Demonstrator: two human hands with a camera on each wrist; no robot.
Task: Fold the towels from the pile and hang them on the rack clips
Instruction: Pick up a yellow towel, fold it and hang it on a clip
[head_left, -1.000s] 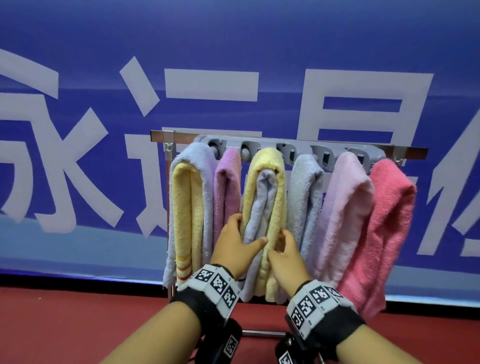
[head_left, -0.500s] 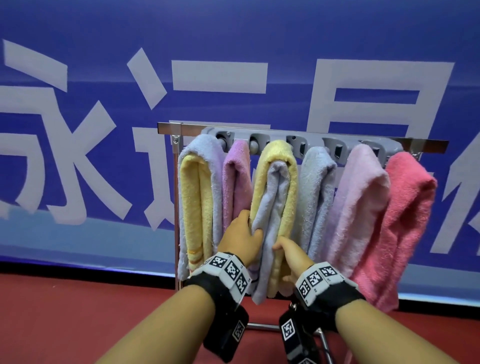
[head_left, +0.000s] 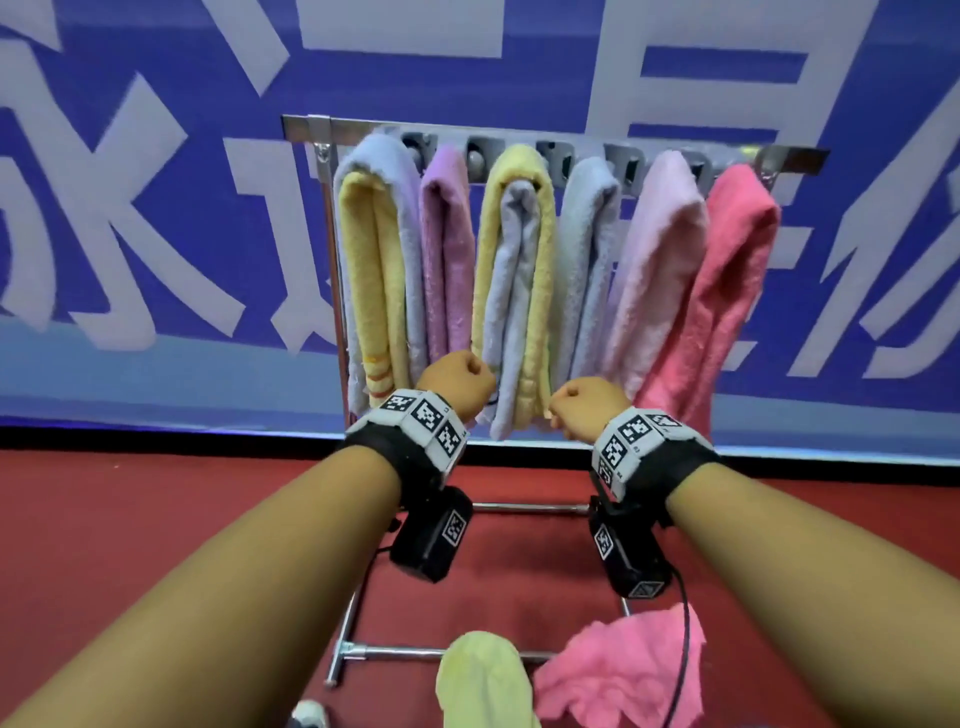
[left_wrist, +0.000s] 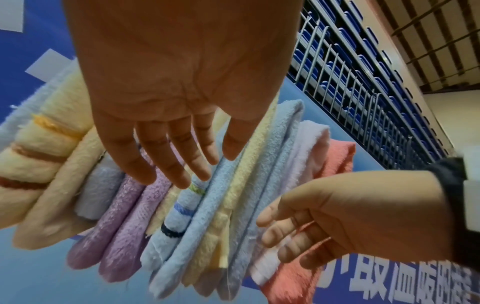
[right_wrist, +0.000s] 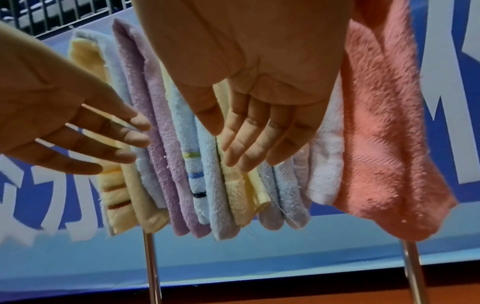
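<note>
Both hands hang free, left hand (left_wrist: 166, 86) and right hand (right_wrist: 259, 82) with fingers loosely spread, holding nothing, beside the yellow-and-blue towel (head_left: 514, 291) on the rack (head_left: 550, 136). Brushing it could tug it from its clip.

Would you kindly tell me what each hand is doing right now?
Left hand: open, fingers straight, holding nothing, by the hanging towels.
Right hand: open, fingers straight, holding nothing.
</note>
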